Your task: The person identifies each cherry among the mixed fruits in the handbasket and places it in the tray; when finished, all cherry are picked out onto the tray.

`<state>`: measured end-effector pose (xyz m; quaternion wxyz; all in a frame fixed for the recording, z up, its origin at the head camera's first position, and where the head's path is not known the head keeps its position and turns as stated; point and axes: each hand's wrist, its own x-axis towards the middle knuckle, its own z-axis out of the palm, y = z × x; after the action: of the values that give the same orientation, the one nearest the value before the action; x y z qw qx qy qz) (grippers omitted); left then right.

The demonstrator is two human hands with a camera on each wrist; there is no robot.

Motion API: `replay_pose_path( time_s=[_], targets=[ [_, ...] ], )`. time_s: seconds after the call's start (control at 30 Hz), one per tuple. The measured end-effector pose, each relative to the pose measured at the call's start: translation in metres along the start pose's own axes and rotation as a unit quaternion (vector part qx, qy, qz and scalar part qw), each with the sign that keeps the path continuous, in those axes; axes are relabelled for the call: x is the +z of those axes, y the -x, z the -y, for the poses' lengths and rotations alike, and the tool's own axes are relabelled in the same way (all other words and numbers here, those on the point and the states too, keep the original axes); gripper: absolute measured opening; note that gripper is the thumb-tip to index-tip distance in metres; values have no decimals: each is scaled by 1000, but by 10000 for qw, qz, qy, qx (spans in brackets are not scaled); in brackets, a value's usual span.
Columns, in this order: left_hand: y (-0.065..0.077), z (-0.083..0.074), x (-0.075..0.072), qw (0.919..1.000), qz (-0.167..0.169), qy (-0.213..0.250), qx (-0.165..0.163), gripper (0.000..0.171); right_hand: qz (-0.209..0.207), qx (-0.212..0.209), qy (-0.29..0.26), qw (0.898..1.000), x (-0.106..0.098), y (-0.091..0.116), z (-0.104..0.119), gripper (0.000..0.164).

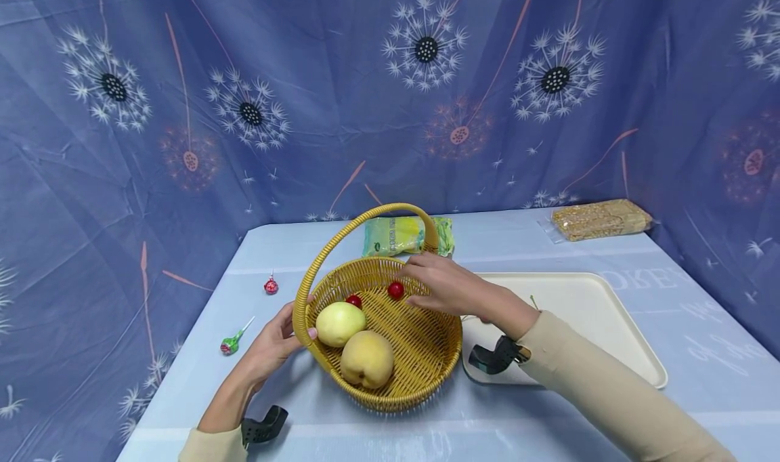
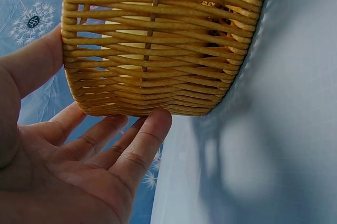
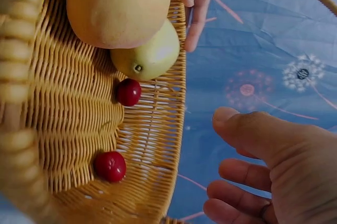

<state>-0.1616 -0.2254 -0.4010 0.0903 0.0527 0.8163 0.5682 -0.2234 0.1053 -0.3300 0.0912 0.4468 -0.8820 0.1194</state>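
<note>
A yellow wicker basket [image 1: 420,353] with a tall arched handle stands in the middle of the table. Inside lie a yellow peach-like fruit [image 1: 367,359], a pale green round fruit [image 1: 341,324] and two red cherries, one cherry [image 1: 396,290] near the far wall and the other cherry [image 3: 129,92] beside the pale fruit. My left hand [image 1: 277,343] grips the basket's left side, its thumb at the rim and its fingers [image 2: 150,140] against the outside. My right hand [image 1: 445,286] hovers over the far right rim, fingers loosely bent, holding nothing.
A cream tray [image 1: 585,326] lies right of the basket, partly under my right forearm; a thin green stem [image 1: 533,302] shows on it. Two lollipops, one red [image 1: 271,285] and one green [image 1: 230,345], lie at left. Behind are a green-yellow packet [image 1: 396,236] and a wrapped grain snack [image 1: 600,219].
</note>
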Motion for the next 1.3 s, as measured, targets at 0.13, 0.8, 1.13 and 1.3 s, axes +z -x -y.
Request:
replay_pose_path(
  time_s=[0.13, 0.8, 1.13, 1.3],
  targets=[
    [-1, 2, 0, 10000, 16, -9, 23, 71, 196, 16, 18, 9998, 7, -16, 1, 43],
    [-1, 4, 1, 10000, -16, 11, -9, 70, 1677, 1248, -662, 9757, 43, -54, -7, 56],
    [-2, 4, 1, 10000, -22, 21, 42, 69, 1941, 1183, -424, 9729, 52, -58, -8, 53],
    [-1, 4, 1, 9999, 14, 11, 149, 68, 2014, 1201, -408, 9713, 55, -58, -7, 53]
  ],
)
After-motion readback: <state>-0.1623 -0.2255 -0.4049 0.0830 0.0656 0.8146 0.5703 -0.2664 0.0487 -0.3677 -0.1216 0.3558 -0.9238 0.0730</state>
